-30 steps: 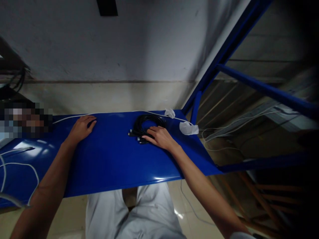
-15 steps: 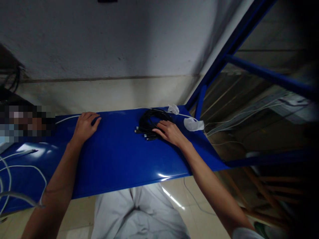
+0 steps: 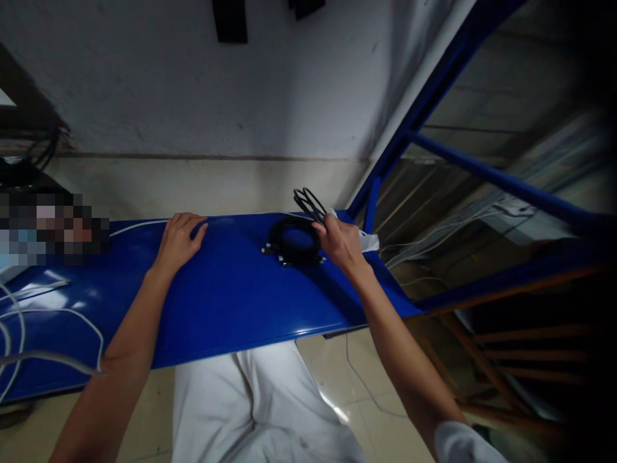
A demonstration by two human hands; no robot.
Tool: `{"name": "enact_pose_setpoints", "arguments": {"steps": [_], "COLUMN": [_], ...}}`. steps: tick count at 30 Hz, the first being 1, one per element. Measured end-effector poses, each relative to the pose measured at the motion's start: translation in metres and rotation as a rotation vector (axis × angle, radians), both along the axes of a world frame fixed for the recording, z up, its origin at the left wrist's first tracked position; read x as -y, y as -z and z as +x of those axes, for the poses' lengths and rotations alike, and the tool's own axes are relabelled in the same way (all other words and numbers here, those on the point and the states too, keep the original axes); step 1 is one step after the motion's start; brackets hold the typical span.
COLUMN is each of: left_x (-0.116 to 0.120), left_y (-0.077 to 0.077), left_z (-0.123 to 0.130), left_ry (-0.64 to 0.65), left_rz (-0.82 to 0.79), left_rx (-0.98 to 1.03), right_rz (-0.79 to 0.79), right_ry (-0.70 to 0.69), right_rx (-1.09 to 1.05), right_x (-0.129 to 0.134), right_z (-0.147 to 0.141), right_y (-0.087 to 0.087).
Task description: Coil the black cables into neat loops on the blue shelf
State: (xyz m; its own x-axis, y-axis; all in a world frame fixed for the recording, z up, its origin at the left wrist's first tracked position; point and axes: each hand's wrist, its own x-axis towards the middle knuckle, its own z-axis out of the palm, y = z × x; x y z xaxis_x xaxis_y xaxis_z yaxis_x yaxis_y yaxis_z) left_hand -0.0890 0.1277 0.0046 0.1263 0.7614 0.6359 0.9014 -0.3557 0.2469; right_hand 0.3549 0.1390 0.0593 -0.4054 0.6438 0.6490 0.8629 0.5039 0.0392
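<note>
My right hand (image 3: 341, 243) is closed on a looped black cable (image 3: 308, 204), raised over the right part of the blue table (image 3: 216, 302). Just left of and below that hand, a coil of black cables (image 3: 292, 241) lies on the table, with connector ends showing along its near side. My left hand (image 3: 182, 239) rests near the table's back edge, fingers spread, holding nothing. A white crumpled piece (image 3: 369, 242) shows behind my right hand.
White cables (image 3: 53, 311) curl over the table's left end, near a blurred patch. A blue metal frame (image 3: 448, 157) rises at the right. The wall (image 3: 193, 96) stands behind the table.
My right hand has lifted from the coil with one looped black cable, moving slightly up and right. The rest of the coil stays on the table. The head view has shifted a little.
</note>
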Motion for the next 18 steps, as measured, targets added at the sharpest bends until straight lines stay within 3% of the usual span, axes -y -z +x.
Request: {"name": "enact_pose_setpoints", "arguments": {"steps": [4,8,13,18], "left_x": [0.002,0.006,0.007,0.002], "left_y": [-0.006,-0.012,-0.015,-0.011], "left_z": [0.009,0.015,0.021,0.023], "left_ry": [0.014,0.031,0.068,0.003], "left_rz": [0.004,-0.014,-0.043,-0.145], "left_rx": [0.082,0.141,0.335,0.572], "right_rz": [-0.019,-0.080,-0.033,-0.101], "right_ry": [-0.150,-0.345,-0.579,-0.731], "right_rx": [0.022,0.071,0.252,0.262], "right_x": [0.023,0.038,0.044,0.044], "right_z": [-0.038,-0.089,-0.142,-0.155], "right_y": [-0.035,-0.042,-0.007,0.034]}}
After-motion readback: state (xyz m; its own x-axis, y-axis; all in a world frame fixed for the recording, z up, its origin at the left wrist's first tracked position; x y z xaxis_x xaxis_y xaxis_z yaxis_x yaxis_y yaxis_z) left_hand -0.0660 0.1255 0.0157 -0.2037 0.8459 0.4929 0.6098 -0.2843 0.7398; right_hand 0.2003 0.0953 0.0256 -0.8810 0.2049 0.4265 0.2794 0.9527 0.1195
